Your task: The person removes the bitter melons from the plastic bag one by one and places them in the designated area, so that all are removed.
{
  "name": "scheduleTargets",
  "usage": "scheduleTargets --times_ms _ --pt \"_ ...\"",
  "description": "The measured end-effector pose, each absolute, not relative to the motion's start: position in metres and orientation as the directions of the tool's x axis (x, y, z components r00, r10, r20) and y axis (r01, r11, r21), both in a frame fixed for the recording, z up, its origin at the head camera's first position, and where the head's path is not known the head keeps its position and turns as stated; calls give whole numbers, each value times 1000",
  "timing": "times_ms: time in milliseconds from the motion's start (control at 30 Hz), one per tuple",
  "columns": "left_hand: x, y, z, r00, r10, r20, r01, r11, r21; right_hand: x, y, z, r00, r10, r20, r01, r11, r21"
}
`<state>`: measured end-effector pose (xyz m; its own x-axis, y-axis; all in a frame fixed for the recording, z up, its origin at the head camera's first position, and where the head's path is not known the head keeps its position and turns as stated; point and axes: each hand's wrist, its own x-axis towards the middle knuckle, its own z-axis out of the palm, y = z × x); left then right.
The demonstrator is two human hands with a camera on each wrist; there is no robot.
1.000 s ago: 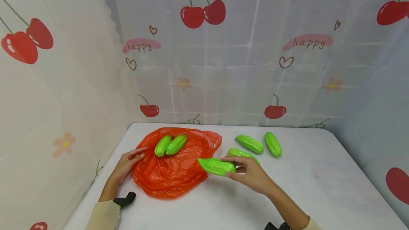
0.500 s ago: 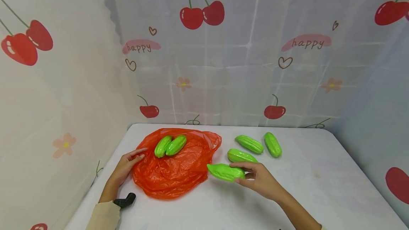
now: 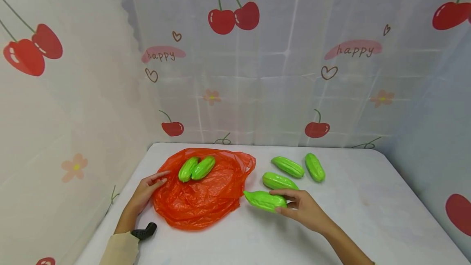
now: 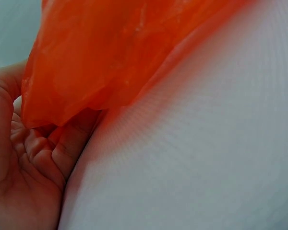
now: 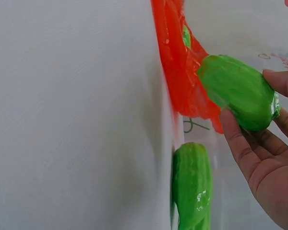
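My right hand (image 3: 307, 212) holds a glossy green bitter melon (image 3: 265, 200) between thumb and fingers, raised over the table. Its pointed tip faces the bag. In the right wrist view, the held bitter melon (image 5: 237, 91) shows its ridged side. An orange-red plastic bag (image 3: 198, 205) lies spread out on the left, with two more bitter melons (image 3: 203, 167) side by side on its far part. At the bag's left edge, my left hand (image 3: 143, 193) grips the thin film. Folds of the bag (image 4: 96, 57) cover those fingertips in the left wrist view.
Right of the bag lie three other bitter melons: one (image 3: 279, 180) just behind the right hand, one (image 3: 288, 166) farther back, one (image 3: 314, 167) to the right. They rest on a white table (image 3: 368, 216). A cherry-printed curtain (image 3: 257, 72) surrounds the table's back and sides.
My right hand has drawn back to the right and slightly nearer, taking the held bitter melon away from the bag's edge. The left hand and the bag have stayed put.
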<state>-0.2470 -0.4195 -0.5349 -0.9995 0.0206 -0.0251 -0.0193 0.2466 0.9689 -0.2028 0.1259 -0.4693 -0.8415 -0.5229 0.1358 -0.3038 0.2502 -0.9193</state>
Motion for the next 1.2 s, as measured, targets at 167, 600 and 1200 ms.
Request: scheduleTargets --times_ms 167,600,1200 --pt "-247 -420 -535 -1000 21 -19 -13 258 966 -207 128 -475 -838 -530 129 -292 237 -927" --pt "-246 -420 -536 -999 37 22 32 283 959 -221 139 -490 -841 -528 118 -283 243 -928" --pt "-246 -420 -535 -999 40 5 16 268 963 -226 148 -495 -820 -562 112 -282 226 -933"
